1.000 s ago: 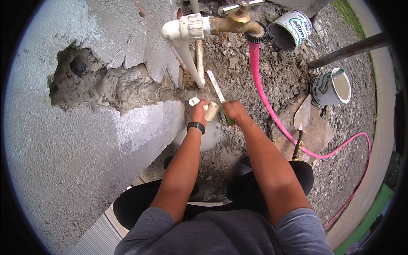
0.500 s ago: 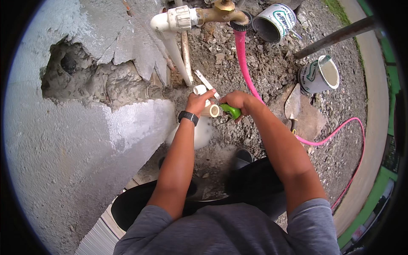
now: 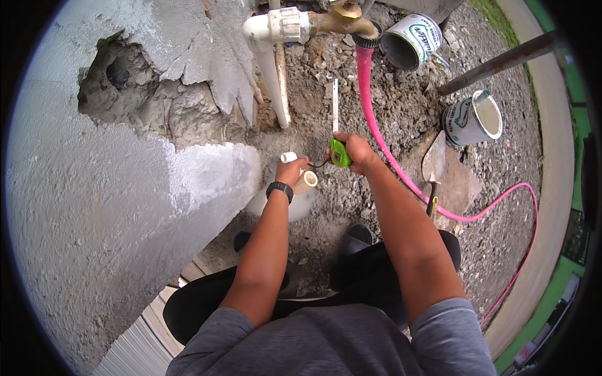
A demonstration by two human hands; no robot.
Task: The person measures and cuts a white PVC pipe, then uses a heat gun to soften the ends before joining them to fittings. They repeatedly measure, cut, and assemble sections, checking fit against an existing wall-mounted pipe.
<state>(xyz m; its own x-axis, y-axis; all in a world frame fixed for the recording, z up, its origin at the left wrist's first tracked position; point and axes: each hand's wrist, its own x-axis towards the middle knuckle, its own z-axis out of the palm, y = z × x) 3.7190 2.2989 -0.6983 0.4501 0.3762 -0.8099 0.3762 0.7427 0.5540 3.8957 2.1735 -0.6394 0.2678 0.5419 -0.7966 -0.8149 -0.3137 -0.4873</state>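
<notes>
Closest in, the two forearms reach out from the grey sleeves over the squatting legs. The left hand (image 3: 291, 170), black watch (image 3: 279, 190) on its wrist, has its fingers curled shut round a short white pipe fitting (image 3: 306, 180) and holds it above the rubble; half a second back it sat right against the other hand, now the two are a little apart. At three o'clock from it the right hand (image 3: 357, 150) is closed round a green tape measure (image 3: 340, 153), and its white blade (image 3: 335, 103) now runs straight out toward twelve o'clock, where a moment ago it lay slanted. To my eye a length is being read off toward the white pipe (image 3: 271, 69) and brass tap (image 3: 342, 19) beyond. The pink hose (image 3: 376, 128) trails off at one o'clock, paint cans (image 3: 471, 117) farther right
</notes>
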